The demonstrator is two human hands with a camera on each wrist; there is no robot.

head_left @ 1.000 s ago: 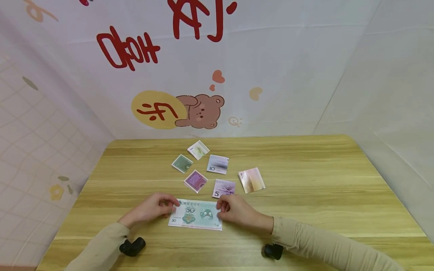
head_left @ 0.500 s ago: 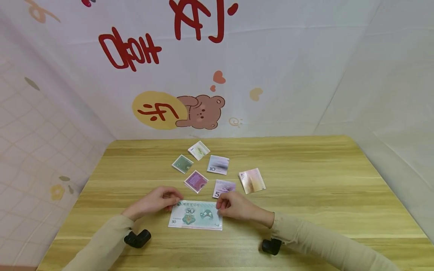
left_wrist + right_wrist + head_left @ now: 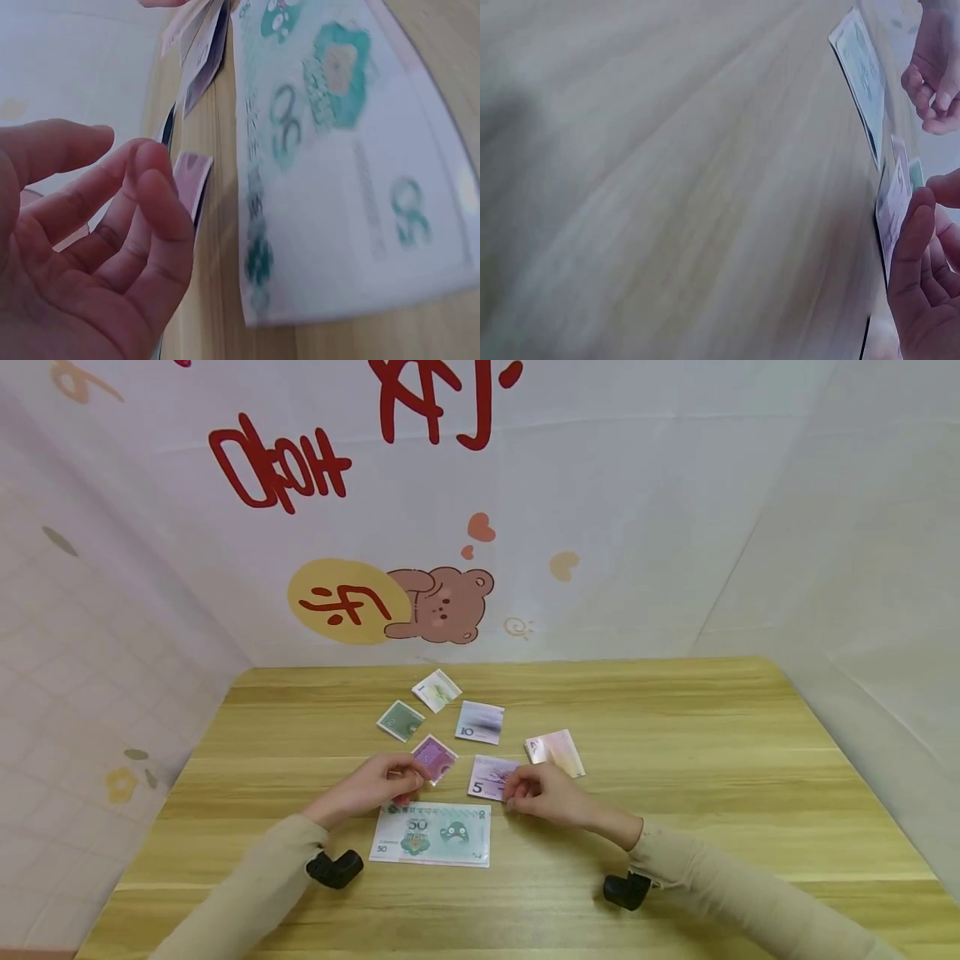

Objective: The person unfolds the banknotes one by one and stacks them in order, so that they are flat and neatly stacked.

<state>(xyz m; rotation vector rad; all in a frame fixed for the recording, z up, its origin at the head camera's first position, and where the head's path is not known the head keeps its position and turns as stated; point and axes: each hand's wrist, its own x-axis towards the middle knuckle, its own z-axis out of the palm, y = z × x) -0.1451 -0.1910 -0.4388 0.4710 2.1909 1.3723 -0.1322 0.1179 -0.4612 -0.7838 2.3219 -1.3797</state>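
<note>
A green play banknote marked 50 lies flat on the wooden table, with a pinkish edge peeking out beneath it. Just beyond its top left corner hovers my left hand, fingers loosely bent and nothing between them; its fingertips overlap the magenta folded note in the head view. The left wrist view shows this bare hand beside the big note. My right hand is at the right edge of the purple folded 5 note, fingertips overlapping its corner. In the right wrist view its fingers are loosely bent, holding nothing.
Farther back lie a folded purple 10 note, a green note and a pale note marked 1. An orange-pink folded note sits behind my right hand. A printed cloth wall stands along the table's far edge.
Both hands have let go of the 50 note and moved away from the front. The left has shifted right toward the magenta note, the right slightly right, beside the purple 5 note.
</note>
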